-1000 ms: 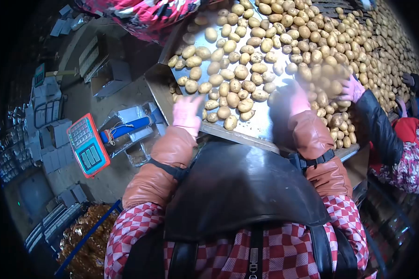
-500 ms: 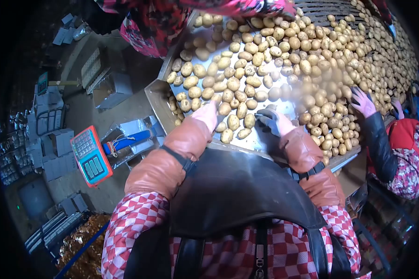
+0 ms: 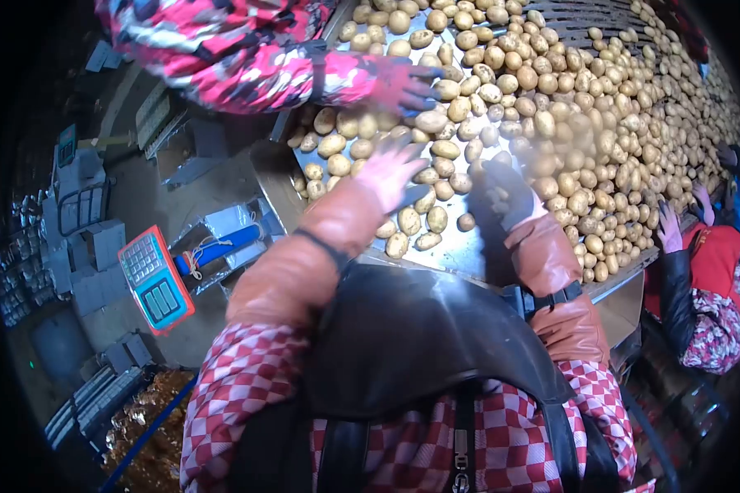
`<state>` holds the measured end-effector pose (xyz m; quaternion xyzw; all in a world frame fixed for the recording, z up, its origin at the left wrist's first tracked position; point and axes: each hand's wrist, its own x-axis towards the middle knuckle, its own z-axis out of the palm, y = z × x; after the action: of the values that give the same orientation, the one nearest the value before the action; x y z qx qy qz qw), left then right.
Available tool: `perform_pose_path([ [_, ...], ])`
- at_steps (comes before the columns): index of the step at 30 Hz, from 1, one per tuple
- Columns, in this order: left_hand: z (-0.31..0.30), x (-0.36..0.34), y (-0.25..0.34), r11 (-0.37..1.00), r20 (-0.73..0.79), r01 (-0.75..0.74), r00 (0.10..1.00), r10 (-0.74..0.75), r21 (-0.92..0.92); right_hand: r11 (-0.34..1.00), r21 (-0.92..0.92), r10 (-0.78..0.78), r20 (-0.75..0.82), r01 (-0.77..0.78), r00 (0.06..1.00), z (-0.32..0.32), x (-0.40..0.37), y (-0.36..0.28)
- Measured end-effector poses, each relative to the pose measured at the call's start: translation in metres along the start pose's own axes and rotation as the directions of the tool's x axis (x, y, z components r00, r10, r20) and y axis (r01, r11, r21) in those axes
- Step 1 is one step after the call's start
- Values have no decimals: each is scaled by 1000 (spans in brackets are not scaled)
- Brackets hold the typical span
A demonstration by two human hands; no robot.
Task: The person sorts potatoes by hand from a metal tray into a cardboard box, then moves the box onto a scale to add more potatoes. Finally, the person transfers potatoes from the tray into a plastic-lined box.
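Observation:
Many loose potatoes (image 3: 445, 149) are spread over a metal sorting table (image 3: 456, 251) in front of me. My left hand (image 3: 393, 170), in a pink glove with dark fingers, reaches over the potatoes on the left side. Its fingers are spread, with potatoes beneath and around them. My right hand (image 3: 510, 195), in a grey-and-pink glove, is over the bare metal at the left edge of the large potato heap (image 3: 600, 156). Its fingers look stretched forward, though blur softens them, and I make out no potato gripped there.
A co-worker's gloved hand (image 3: 407, 85) reaches across the table from the upper left. Another person's hand (image 3: 670, 228) is at the right edge. An orange-framed scale display (image 3: 157, 279) stands left, near cardboard boxes (image 3: 196, 152). Dark slats (image 3: 588, 18) show at the far end.
My left hand has moved forward and slightly right over the potatoes. My right hand has shifted forward and right. The co-worker's arm at upper left has come down across the table.

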<state>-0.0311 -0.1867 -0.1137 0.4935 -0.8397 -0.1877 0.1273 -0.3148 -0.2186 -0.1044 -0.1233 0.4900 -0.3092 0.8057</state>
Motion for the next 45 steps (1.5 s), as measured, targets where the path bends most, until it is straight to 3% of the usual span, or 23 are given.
perform_pose_path([
  [4, -20, -70, -1, 960, -99, 240, 969, -227, 148, 956, -230, -146, 159, 181, 976, -37, -40, -14],
  [5, -16, -76, -3, 935, -127, 326, 942, -310, 139, 905, -331, -281, 3, 266, 960, -49, -37, -4],
  [6, -16, -75, 0, 901, -156, 415, 905, -395, 127, 917, -335, -213, 57, 219, 975, -57, -35, -7],
  [7, -13, -68, 4, 917, -209, 377, 915, -346, 132, 766, -501, -427, 74, 404, 901, -61, -34, -2],
  [11, -14, 4, 22, 983, -201, 99, 971, -129, -153, 487, -757, -665, 0, 434, 747, -63, -29, -13],
  [12, -7, 24, 18, 990, -211, 98, 970, -117, -101, 228, -856, -804, 103, 464, 586, -64, -28, -18],
  [15, -3, 80, 11, 982, -176, 187, 968, -179, 35, -309, -950, -790, 226, -52, 571, -42, -31, -28],
  [16, 1, 88, 12, 964, -108, 249, 965, -239, 97, -401, -892, -729, 173, -209, 662, -29, -34, -25],
  [18, -4, 87, 23, 965, 82, 244, 964, -252, 95, -461, -870, -604, 162, -176, 780, 4, -61, -22],
  [19, -6, 78, 23, 985, 90, 139, 985, -149, 103, -549, -836, -588, 392, 6, 707, -11, -55, -5],
  [22, -4, 28, 7, 994, 43, 62, 997, -66, 85, -13, -939, -392, 320, 343, 862, -30, -73, 34],
  [25, -10, -8, 4, 981, -1, 78, 997, -79, 178, -5, -873, -525, 418, 488, 742, -38, -88, 29],
  [26, -11, -18, 5, 977, 5, 120, 992, -123, 174, 154, -918, -571, 218, 364, 792, -42, -89, 30],
  [27, -9, -29, 5, 977, 2, 121, 992, -123, 176, 470, -795, -587, 42, 383, 808, -56, -79, 29],
  [29, -2, -50, 5, 964, 19, 187, 981, -194, 191, 682, -623, -569, -124, 382, 813, -60, -76, 13],
  [32, -15, -69, 8, 963, 41, 230, 970, -238, 138, 592, -696, -629, -83, 407, 773, -41, -73, -7],
  [34, -19, -77, 10, 966, -54, 205, 978, -199, 158, 272, -935, -589, 24, 226, 808, -2, -74, -24],
  [36, -16, -89, 6, 910, 114, 408, 903, -414, 71, 377, -900, -493, 7, 221, 870, 19, -59, -23],
  [37, -15, -91, 8, 919, -3, 376, 926, -378, 118, 418, -863, -503, 40, 283, 863, 12, -40, -14],
  [39, -23, -92, 10, 915, 29, 395, 917, -399, 82, 458, -820, -511, 72, 342, 857, 2, -30, -5],
  [42, -25, -85, 26, 899, 30, 437, 899, -437, 5, 544, -813, -468, -90, 206, 879, -22, -49, -9],
  [44, -16, -72, 39, 987, -115, 162, 980, -160, 11, 615, -772, -420, -147, 162, 895, -81, -45, 8],
  [45, -11, -61, 47, 999, -52, 45, 998, -43, 20, 651, -747, -397, -185, 134, 899, -112, -40, 18],
])
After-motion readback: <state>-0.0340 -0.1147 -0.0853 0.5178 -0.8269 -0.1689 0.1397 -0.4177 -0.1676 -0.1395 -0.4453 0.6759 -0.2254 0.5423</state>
